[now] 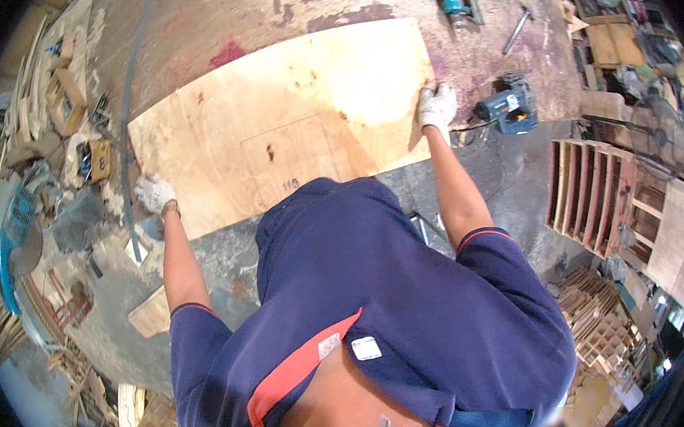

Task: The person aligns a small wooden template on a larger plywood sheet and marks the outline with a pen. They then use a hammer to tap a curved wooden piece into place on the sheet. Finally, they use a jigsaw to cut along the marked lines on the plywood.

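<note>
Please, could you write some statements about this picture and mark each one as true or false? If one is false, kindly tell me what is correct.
1. The left hand and the right hand both wear pale gloves. True.
2. The wooden board is split into two separate pieces. False: it is one piece, with dark spots on it.
3. The right hand is at the board's right edge. True.
4. The blue-and-black power tool lies to the left of the board. False: this power tool lies to the right, near the right hand.
5. The dark blue shirt has red trim. True.
</note>
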Demonstrator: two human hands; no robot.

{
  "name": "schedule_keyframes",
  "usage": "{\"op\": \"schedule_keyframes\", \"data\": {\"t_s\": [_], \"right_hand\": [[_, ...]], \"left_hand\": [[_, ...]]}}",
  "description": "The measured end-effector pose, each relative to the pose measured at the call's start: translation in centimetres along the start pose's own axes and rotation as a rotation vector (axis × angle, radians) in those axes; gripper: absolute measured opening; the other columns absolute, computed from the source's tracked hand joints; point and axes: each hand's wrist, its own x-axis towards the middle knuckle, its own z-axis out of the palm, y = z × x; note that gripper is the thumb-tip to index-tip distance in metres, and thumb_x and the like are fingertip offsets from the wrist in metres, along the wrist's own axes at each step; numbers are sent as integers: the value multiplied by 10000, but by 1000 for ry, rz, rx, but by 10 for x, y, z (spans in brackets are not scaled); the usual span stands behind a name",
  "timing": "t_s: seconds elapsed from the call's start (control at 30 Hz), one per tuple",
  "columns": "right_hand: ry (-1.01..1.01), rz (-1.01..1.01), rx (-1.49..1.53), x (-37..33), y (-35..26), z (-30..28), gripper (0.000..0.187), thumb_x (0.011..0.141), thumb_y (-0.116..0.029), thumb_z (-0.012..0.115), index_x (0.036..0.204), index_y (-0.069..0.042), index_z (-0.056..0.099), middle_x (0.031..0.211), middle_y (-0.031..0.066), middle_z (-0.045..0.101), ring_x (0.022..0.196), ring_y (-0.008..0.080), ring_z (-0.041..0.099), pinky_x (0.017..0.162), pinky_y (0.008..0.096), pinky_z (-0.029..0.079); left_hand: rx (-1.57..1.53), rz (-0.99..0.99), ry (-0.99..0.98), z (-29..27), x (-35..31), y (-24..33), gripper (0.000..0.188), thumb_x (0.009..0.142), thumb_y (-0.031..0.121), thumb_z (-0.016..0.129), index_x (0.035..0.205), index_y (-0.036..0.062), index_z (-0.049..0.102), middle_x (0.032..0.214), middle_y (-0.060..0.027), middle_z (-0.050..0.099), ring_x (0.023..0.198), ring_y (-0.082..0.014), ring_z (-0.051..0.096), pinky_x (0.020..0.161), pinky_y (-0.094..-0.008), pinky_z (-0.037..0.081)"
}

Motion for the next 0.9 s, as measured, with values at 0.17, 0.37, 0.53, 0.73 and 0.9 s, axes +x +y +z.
{"op": "schedule_keyframes", "data": {"t_s": [0.17, 0.37, 0.53, 0.73, 0.9], "right_hand": [[-32, 20, 52, 1, 1, -3, 423, 924, -460, 635, 962, -42, 690, 1006, 229, 673, 981, 427, 641, 866, 517, 507], [-138, -131, 193, 63, 5, -9, 441, 872, -469, 689, 882, -31, 739, 845, 243, 700, 772, 436, 661, 752, 526, 524], [-37, -327, 11, 209, -33, 2, 478, 844, -458, 701, 1040, -22, 704, 997, 268, 709, 957, 447, 691, 849, 514, 545], [-472, -304, -322, 330, -84, 56, 897, 818, -426, 680, 1513, 55, 380, 1429, 284, 572, 1288, 438, 582, 1094, 428, 456], [-464, -494, -105, 350, -77, 72, 426, 890, -230, 673, 1202, 54, 609, 1154, 198, 680, 1056, 323, 654, 891, 439, 512]], "left_hand": [[18, -37, 69, 9, -7, 2, 554, 1027, 571, 402, 1226, 92, 595, 1159, -191, 635, 1025, -428, 648, 865, -574, 521], [-20, -12, -84, -5, 3, -10, 645, 996, 624, 459, 1282, 58, 583, 1249, -237, 629, 1152, -447, 596, 954, -567, 489], [-119, -30, 217, -76, -87, 21, 820, 953, 702, 517, 1412, 23, 520, 1318, -258, 580, 1228, -453, 546, 1006, -568, 449], [-257, -398, -112, -156, -255, 63, 909, 955, 647, 584, 1505, -54, 401, 1470, -327, 479, 1392, -457, 436, 1096, -518, 410], [-510, -722, -219, -159, -345, 44, 912, 945, 563, 667, 1498, -104, 384, 1466, -330, 487, 1333, -414, 510, 1122, -457, 399]]}}
